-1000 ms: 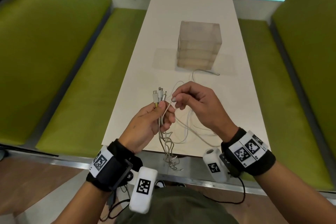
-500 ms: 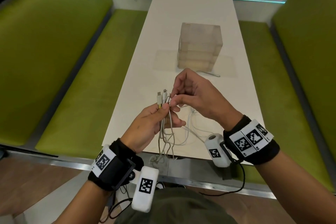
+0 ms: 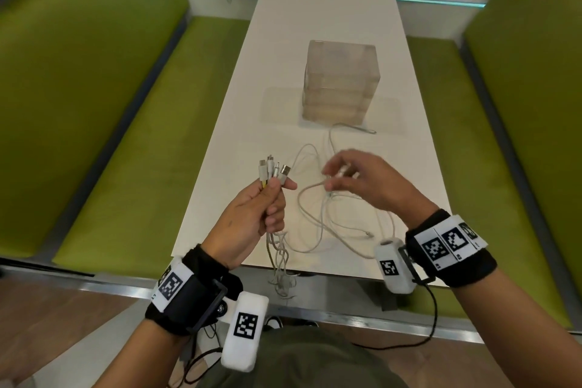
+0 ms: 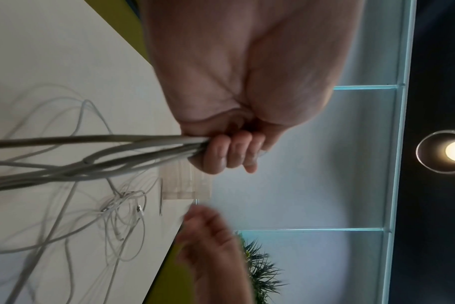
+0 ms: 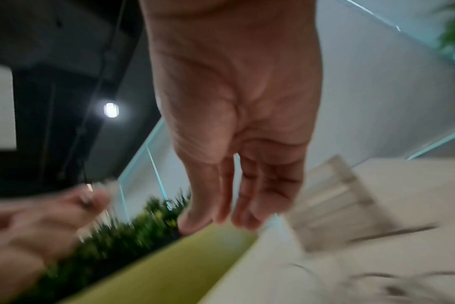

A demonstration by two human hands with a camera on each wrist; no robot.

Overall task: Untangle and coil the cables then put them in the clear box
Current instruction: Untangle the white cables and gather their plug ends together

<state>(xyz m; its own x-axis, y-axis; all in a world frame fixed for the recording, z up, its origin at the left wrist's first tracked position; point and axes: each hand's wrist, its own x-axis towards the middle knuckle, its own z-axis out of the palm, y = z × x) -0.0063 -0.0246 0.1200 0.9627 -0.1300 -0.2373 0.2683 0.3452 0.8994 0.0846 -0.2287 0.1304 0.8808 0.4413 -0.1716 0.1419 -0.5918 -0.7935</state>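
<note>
My left hand [image 3: 267,205] grips a bundle of white cables just below their ends, and several connectors [image 3: 272,168] stick up from the fist. In the left wrist view its fingers [image 4: 229,156] curl round the strands. Tangled lengths [image 3: 282,271] hang below it over the table edge. My right hand [image 3: 338,178] hovers blurred over the loose cable loops [image 3: 330,224] on the table; the right wrist view shows its fingers [image 5: 221,218] straight and holding nothing. The clear box [image 3: 340,82] stands beyond both hands at mid-table.
The white table [image 3: 315,9] runs away from me between two green benches [image 3: 110,135]. A flat clear sheet [image 3: 277,104] lies under the box. One cable end [image 3: 356,128] reaches the foot of the box.
My right hand brought a cable end to the bundle, let go, and moved off to the right. My left hand now holds one more connector than before.
</note>
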